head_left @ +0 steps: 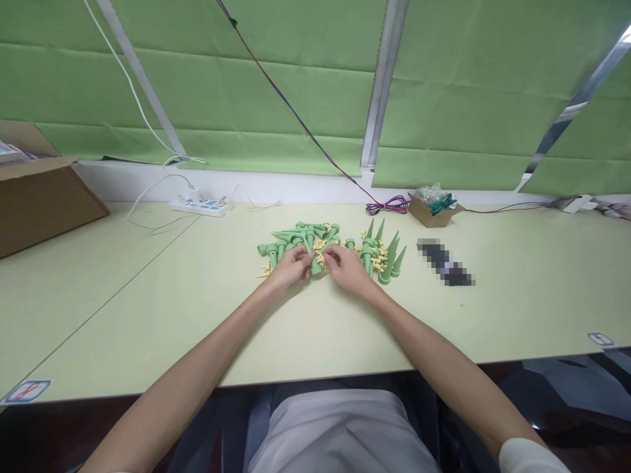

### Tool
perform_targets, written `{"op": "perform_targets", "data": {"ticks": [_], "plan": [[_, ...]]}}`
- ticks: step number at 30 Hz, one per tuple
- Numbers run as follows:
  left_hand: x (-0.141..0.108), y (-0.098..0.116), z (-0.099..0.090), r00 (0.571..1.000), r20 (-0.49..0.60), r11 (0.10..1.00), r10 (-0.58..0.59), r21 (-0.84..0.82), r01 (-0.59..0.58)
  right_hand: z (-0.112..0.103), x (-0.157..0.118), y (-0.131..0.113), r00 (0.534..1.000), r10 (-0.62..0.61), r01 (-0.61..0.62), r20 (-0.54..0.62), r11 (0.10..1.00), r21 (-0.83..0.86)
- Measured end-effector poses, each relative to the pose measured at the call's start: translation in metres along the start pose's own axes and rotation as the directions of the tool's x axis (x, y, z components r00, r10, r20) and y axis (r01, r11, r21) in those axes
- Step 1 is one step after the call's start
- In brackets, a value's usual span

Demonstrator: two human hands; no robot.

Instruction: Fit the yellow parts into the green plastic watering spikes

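Note:
My left hand [294, 264] is closed around a green plastic spike [316, 267], whose wide end points toward me. Close beside it, my right hand [346, 268] is pinched, its fingertips almost meeting the left ones. Small yellow pieces show by those fingertips, but what the pinch holds is too small to make out. Behind and left of the hands lies a heap of green spikes [298, 235], mixed with small yellow plastic parts [320, 244]. To the right, several pointed green spikes [393, 257] stand or lean among more yellow parts.
A pixelated dark object [446, 263] lies right of the spikes. Along the back are a small open carton [430, 214], a coil of red and blue wire [387, 205] and a white power strip [203, 205]. A large cardboard box [44, 203] occupies the left.

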State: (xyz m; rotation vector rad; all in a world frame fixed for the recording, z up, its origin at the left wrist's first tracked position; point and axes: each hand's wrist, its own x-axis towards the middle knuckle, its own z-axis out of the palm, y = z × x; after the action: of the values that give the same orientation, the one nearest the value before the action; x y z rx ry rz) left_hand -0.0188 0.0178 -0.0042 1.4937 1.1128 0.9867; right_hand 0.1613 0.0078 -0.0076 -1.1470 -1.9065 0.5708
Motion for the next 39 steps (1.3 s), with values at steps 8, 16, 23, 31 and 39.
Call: {"op": "perform_targets", "data": {"ticks": [8,16,23,31,39], "plan": [[0.001,-0.001,0.001,1.0,-0.016,1.0,0.002,0.005,-0.002,0.0,0.0,-0.001,1.0,0.005,-0.006,0.009,1.0,0.003],[0.0,0.003,0.001,0.998,-0.019,0.991,0.064,0.118,-0.061,0.0,0.0,0.001,1.0,-0.002,0.002,0.016,1.0,0.011],[-0.004,0.008,0.003,0.992,-0.003,0.975,0.13,0.181,-0.127,-0.001,0.0,0.001,0.999,0.027,-0.026,0.027,0.999,-0.039],[-0.007,0.008,0.006,0.968,-0.025,0.885,0.249,0.412,-0.217,0.0,0.004,0.007,0.998,0.061,-0.061,0.006,0.998,-0.005],[-0.01,0.009,0.007,0.966,0.002,0.869,0.259,0.435,-0.234,0.0,0.007,0.008,0.989,0.149,-0.148,-0.023,0.988,0.04]]}}
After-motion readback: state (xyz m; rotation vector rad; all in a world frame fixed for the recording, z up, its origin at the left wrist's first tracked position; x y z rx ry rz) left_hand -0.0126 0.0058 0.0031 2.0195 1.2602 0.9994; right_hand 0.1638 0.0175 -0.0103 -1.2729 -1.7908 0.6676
